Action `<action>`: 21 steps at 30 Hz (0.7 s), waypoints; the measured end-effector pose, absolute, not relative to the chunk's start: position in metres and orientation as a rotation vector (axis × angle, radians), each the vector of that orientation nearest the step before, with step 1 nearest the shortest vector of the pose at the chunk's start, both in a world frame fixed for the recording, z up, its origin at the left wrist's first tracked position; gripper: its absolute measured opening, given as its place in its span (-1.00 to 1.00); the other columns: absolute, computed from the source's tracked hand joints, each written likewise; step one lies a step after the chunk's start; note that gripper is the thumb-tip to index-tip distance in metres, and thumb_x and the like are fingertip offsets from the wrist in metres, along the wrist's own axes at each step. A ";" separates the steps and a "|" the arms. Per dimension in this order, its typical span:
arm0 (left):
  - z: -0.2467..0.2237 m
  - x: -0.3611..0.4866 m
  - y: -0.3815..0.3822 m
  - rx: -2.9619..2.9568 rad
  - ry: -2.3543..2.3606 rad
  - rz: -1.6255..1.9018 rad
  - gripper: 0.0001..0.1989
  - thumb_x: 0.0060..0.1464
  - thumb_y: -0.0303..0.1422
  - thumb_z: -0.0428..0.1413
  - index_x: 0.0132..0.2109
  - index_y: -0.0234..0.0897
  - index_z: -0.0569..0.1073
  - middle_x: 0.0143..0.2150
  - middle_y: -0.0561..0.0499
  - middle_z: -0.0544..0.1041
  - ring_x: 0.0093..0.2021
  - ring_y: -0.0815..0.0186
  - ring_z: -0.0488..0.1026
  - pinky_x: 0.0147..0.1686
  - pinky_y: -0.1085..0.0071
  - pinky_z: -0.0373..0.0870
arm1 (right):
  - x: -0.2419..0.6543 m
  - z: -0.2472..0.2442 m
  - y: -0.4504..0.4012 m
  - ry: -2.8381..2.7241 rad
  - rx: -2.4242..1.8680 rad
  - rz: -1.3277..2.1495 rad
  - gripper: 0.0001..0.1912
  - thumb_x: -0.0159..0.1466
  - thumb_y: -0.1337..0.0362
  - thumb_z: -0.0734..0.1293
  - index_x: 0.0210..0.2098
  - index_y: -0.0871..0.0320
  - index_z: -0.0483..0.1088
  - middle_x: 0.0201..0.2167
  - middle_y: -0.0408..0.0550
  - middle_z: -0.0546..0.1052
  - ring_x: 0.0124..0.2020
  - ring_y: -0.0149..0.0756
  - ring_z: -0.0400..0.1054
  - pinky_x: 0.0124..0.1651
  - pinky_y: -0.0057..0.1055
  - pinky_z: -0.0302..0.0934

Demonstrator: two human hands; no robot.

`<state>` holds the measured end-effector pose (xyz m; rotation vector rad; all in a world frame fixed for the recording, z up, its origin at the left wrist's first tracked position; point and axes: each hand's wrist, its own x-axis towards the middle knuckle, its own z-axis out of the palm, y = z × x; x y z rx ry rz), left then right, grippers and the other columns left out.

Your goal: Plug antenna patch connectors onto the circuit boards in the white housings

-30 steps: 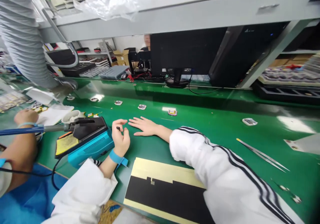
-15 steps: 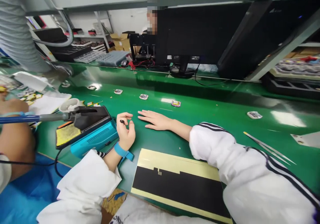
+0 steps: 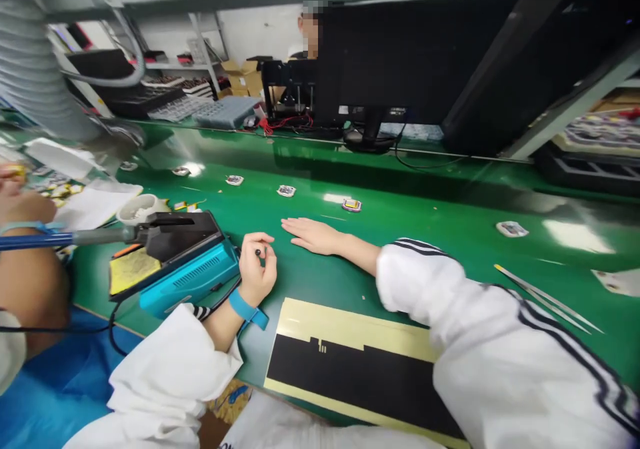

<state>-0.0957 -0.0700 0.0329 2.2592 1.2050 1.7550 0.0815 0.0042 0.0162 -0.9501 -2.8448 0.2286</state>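
Note:
My left hand [image 3: 257, 270], with a blue wrist strap [image 3: 248, 309], is closed, its fingers curled around a small black object [image 3: 258, 252]. Only the rounded dark end of that object shows, so its kind is unclear. My right hand [image 3: 315, 236] lies open and palm down on the green mat, fingers stretched to the left and close together. Beyond it sits a small device with a yellow part [image 3: 352, 205]. Tweezers [image 3: 547, 297] lie to the right of my right sleeve. A black and cream sheet [image 3: 355, 375] is in front of me.
Left of my left hand stands a turquoise soldering station [image 3: 190, 282] with a yellow sponge [image 3: 134, 272]. Several small white-edged parts, one a white device [image 3: 512, 229], form a row. A monitor [image 3: 390, 69] stands behind. A co-worker's arm [image 3: 33, 282] is at far left.
My left hand has moved slightly right and its fingers have curled in more. The right hand's fingers have drawn closer together, still on the mat. The view has shifted slightly.

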 end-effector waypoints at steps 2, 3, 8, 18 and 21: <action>0.033 -0.094 -0.071 2.243 1.199 1.712 -0.80 0.00 -0.56 -0.08 -0.46 -0.27 0.02 -0.33 -0.03 0.31 -0.34 0.37 0.31 -0.35 0.42 0.26 | 0.134 0.014 -0.031 -2.811 -1.044 0.243 -0.50 0.33 0.16 -0.02 0.20 0.22 -0.06 0.20 -0.15 -0.06 0.23 -0.39 -0.19 0.28 -0.30 -0.19; 0.033 -0.093 -0.071 2.233 1.191 1.693 -0.79 0.00 -0.56 -0.08 -0.46 -0.27 0.02 -0.33 -0.03 0.31 -0.34 0.37 0.31 -0.35 0.42 0.25 | 0.160 0.013 -0.052 -2.788 -1.107 0.244 -0.51 0.33 0.16 -0.03 0.21 0.19 -0.07 0.20 -0.17 -0.05 0.23 -0.40 -0.18 0.28 -0.30 -0.19; 0.034 -0.089 -0.074 2.202 1.205 1.569 -0.78 -0.03 -0.51 -0.04 -0.47 -0.26 0.02 -0.35 -0.01 0.32 -0.32 0.34 0.34 -0.33 0.39 0.26 | 0.258 0.011 -0.162 -2.549 -1.548 0.129 -0.53 0.34 0.22 -0.05 0.23 0.11 -0.15 0.20 -0.16 -0.04 0.22 -0.35 -0.14 0.23 -0.19 -0.05; 0.024 -0.092 -0.061 2.189 1.310 1.419 -0.86 -0.02 -0.46 -0.03 -0.42 -0.29 0.11 -0.34 0.02 0.33 -0.32 0.32 0.38 -0.31 0.36 0.32 | 0.346 -0.001 -0.271 -2.032 -2.101 -0.312 -0.56 0.31 0.16 -0.04 0.08 0.18 0.18 0.08 -0.08 0.22 0.09 -0.31 0.13 0.17 -0.23 0.05; 0.022 -0.093 -0.056 2.245 1.306 1.377 -0.87 -0.01 -0.46 -0.01 -0.41 -0.29 0.12 -0.36 0.03 0.35 -0.33 0.31 0.38 -0.34 0.39 0.30 | 0.364 0.000 -0.276 -1.804 -2.259 -0.443 -0.55 0.29 0.16 -0.03 -0.01 0.25 0.26 0.05 0.03 0.26 0.08 -0.22 0.14 0.15 -0.21 0.04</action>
